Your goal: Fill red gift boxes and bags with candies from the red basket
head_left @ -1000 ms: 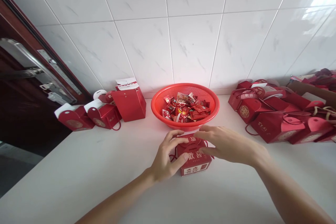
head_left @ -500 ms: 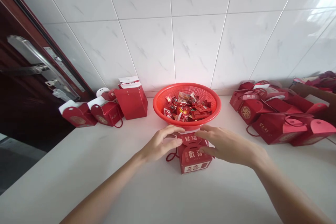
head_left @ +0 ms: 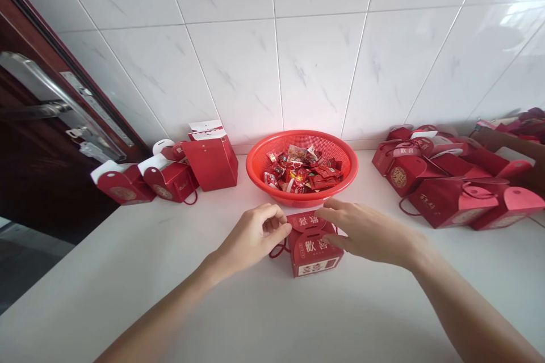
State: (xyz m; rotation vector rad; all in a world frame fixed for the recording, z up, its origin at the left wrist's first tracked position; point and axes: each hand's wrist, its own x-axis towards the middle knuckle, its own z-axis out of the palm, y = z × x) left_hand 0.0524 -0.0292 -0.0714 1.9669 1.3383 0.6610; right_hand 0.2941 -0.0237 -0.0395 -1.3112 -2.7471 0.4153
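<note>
A small red paper gift box (head_left: 317, 247) with white Chinese characters stands on the white counter, its rounded top flaps folded in over each other. On its right, my right hand (head_left: 361, 232) grips it, the index finger at the rear flap and the thumb on the front flap. My left hand (head_left: 259, 232) is closed, its fingers curled and the thumb tip by the box's left edge; what is pinched there, if anything, is hidden. A dark red cord loop (head_left: 279, 249) sticks out below my left thumb.
Just behind the box stands a red plastic colander (head_left: 255, 173) with wrapped sweets (head_left: 302, 170). Open red boxes (head_left: 168, 178) and a taller red box (head_left: 213, 161) are at left. Several red boxes (head_left: 451, 201) crowd the right, near a cardboard box (head_left: 506, 144). A door (head_left: 38, 125) borders the left.
My left hand has drawn slightly back to the left and its fingers have curled in. My right hand keeps its place on the box. The view has shifted slightly.
</note>
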